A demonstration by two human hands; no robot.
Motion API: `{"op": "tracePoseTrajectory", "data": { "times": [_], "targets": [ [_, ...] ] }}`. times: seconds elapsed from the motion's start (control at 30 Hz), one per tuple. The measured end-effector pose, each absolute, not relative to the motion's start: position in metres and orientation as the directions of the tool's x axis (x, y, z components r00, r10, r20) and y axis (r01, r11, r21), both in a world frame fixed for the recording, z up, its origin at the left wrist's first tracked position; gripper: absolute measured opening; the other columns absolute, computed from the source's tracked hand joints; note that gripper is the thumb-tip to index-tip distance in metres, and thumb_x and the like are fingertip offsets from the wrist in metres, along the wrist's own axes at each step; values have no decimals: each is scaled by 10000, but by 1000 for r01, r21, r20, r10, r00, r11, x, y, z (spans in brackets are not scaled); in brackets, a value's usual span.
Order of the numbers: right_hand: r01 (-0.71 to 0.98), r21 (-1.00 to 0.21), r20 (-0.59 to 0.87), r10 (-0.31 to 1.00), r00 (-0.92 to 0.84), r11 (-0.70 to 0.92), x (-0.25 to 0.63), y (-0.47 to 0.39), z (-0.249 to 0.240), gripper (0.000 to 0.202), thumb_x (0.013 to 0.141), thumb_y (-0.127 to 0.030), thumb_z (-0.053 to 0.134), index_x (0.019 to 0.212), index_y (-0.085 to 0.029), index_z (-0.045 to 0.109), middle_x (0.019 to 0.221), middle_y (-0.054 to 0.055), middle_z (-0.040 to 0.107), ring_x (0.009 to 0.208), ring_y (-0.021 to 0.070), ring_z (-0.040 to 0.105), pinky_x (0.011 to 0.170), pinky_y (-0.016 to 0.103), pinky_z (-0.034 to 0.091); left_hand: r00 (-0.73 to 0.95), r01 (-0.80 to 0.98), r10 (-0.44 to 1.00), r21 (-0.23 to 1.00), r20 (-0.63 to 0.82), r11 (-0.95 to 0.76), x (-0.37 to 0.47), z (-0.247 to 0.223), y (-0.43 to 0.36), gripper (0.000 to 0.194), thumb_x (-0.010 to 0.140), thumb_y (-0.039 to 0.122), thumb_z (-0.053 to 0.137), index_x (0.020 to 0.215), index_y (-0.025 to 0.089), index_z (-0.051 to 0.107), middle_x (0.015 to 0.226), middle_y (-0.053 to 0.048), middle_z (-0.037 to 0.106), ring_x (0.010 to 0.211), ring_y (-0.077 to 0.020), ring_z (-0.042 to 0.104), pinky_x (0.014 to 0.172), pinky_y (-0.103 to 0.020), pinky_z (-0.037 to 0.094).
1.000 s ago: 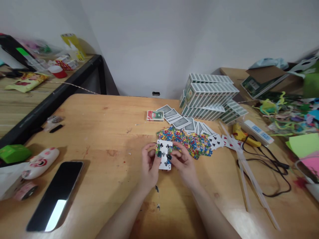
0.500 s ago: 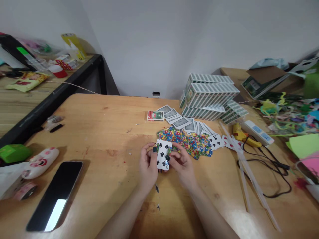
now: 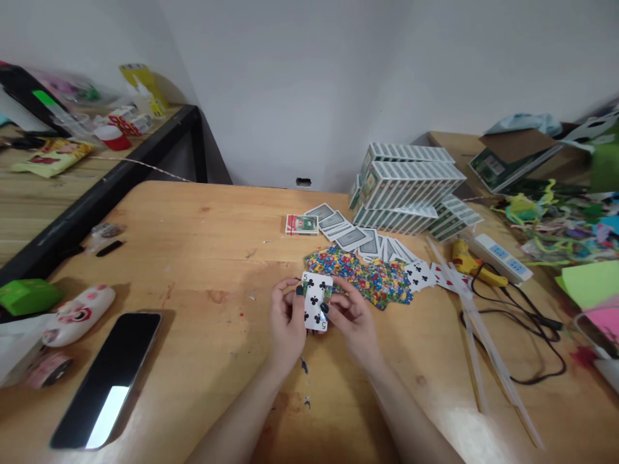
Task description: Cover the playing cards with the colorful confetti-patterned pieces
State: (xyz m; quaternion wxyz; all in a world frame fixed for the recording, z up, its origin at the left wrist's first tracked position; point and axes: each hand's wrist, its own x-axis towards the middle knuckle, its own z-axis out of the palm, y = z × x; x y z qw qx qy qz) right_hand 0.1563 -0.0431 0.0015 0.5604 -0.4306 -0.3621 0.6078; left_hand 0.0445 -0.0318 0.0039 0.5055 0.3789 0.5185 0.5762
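A five of clubs playing card (image 3: 314, 291) faces up between my two hands, above the wooden table (image 3: 207, 258). My left hand (image 3: 288, 316) grips its left side, thumb on the face. My right hand (image 3: 355, 322) pinches the right side, its thumb near the lower right corner. Whether other cards lie under it I cannot tell. Just beyond are colourful patterned cards (image 3: 358, 274), spread in an overlapping band. Behind them lie grey-backed cards (image 3: 351, 238) in a loose fan. To the right are a face-up clubs card (image 3: 418, 276) and a hearts card (image 3: 441, 276).
A red and green card box (image 3: 302, 225) lies behind the cards, with stacked wrapped card packs (image 3: 409, 187) at back right. Right are a yellow glue gun (image 3: 478, 264), a power strip (image 3: 500, 256) and clear sticks (image 3: 493, 354). A phone (image 3: 109, 380) lies left.
The card has shifted very slightly left between my hands. Both hands keep their grip, and everything else stays in place.
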Motion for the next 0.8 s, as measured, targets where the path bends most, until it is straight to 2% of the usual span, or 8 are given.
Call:
{"op": "tracePoseTrajectory", "data": {
  "times": [0.6, 0.8],
  "targets": [
    [-357, -931, -88, 996, 16, -77, 157, -43, 0, 435, 704, -198, 633, 1107, -262, 483, 746, -20, 579, 631, 113, 521, 566, 231, 434, -195, -143, 980, 990, -40, 12, 44, 2, -32, 187, 812, 292, 477, 963, 210, 403, 539, 67, 447, 446, -80, 449, 417, -159, 402],
    [-323, -942, -100, 995, 16, -89, 157, -43, 0, 445, 703, -225, 631, 1116, -253, 469, 751, -12, 574, 629, 122, 519, 563, 245, 436, -208, -129, 977, 992, -45, 18, 44, 4, -31, 188, 810, 303, 485, 956, 208, 414, 526, 71, 433, 453, -79, 435, 419, -153, 387]
  ]
}}
